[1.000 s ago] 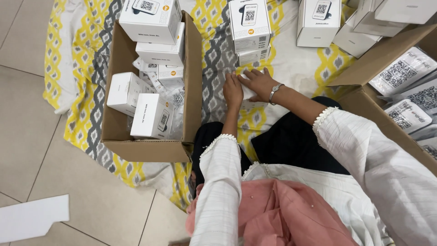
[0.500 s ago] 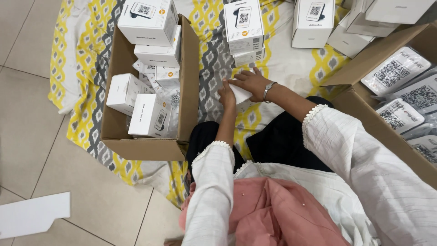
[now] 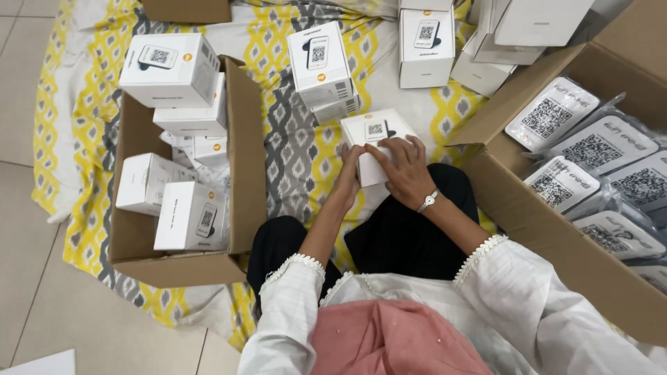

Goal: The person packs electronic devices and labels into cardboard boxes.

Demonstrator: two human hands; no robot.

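A small white carton [image 3: 374,132] with a printed code square on top rests on the patterned cloth in front of my knees. My left hand [image 3: 349,175] presses against its left side. My right hand [image 3: 405,169], with a watch on the wrist, lies over its near right corner, fingers spread on the top. Both hands hold the carton between them. I sit on the floor with white sleeves and a pink cloth over my lap.
An open cardboard box [image 3: 240,173] on my left holds several white cartons. A larger cardboard box [image 3: 528,215] on my right holds plastic-wrapped cards with code squares. More white cartons [image 3: 321,66] stand on the yellow and grey cloth [image 3: 292,153]. Tiled floor [image 3: 42,305] lies beyond.
My hands have drawn a white carton towards me and now clasp it on both sides. The view has shifted, and the surroundings appear lower in the picture.
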